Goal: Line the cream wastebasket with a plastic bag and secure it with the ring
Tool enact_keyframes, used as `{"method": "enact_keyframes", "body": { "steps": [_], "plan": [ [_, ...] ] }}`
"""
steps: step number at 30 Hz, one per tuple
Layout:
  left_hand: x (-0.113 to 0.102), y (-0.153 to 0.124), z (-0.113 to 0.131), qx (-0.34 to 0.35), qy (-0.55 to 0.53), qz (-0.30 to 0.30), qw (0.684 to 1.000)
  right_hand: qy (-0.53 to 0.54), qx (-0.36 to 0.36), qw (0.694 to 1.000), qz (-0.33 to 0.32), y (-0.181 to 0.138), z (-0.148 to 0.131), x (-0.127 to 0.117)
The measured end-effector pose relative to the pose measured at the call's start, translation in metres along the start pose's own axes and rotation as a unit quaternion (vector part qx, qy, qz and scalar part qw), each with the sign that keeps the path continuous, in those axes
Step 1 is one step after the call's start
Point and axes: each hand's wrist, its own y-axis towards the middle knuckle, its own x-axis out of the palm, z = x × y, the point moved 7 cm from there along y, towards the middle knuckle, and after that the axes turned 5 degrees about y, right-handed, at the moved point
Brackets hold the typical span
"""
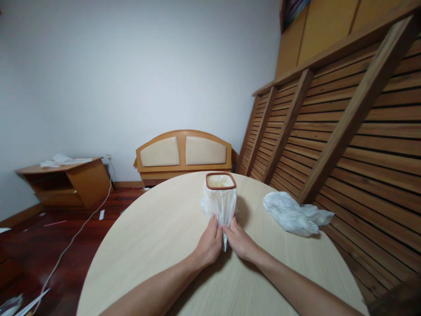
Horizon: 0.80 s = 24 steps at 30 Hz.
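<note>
A small square bin with a brown rim (220, 180) stands on the round pale wooden table (158, 245), lined with a white plastic bag (220, 204) that hangs down its outside. My left hand (208, 243) and my right hand (240, 239) meet at the bin's near side. Both pinch the gathered lower part of the bag, which sticks out between them as a narrow white strip.
A crumpled white plastic bag (294, 214) lies on the table to the right. A slatted wooden frame (345, 131) leans beyond the table's right edge. Behind stand a padded headboard (184, 153) and a low wooden cabinet (66, 182). A white cable (72, 239) runs across the dark floor.
</note>
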Motion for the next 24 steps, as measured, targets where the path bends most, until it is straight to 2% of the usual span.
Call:
{"method": "enact_keyframes", "body": {
  "steps": [5,12,14,16,19,22,24],
  "plan": [
    [-0.004,0.006,0.001,0.022,-0.028,0.001,0.999,-0.001,-0.021,1.000,-0.005,-0.007,-0.008,0.004],
    [-0.002,0.009,-0.015,-0.017,0.018,0.008,1.000,-0.064,-0.045,0.997,-0.007,-0.006,-0.004,0.005],
    [-0.004,0.009,-0.022,-0.028,-0.005,0.033,0.999,-0.083,-0.050,0.995,-0.010,-0.005,-0.005,0.002],
    [-0.012,0.010,-0.027,-0.030,-0.010,0.087,0.996,-0.105,-0.050,0.993,-0.006,-0.005,-0.008,-0.003],
    [-0.023,0.012,-0.032,-0.021,0.018,0.146,0.989,-0.145,-0.008,0.989,0.013,-0.007,-0.013,-0.016],
    [-0.027,0.017,-0.037,-0.008,0.034,0.158,0.987,-0.171,0.052,0.983,0.037,-0.009,-0.016,-0.028],
    [-0.029,0.020,-0.041,-0.002,0.034,0.158,0.987,-0.182,0.068,0.980,0.040,-0.009,-0.016,-0.031]
  ]
}}
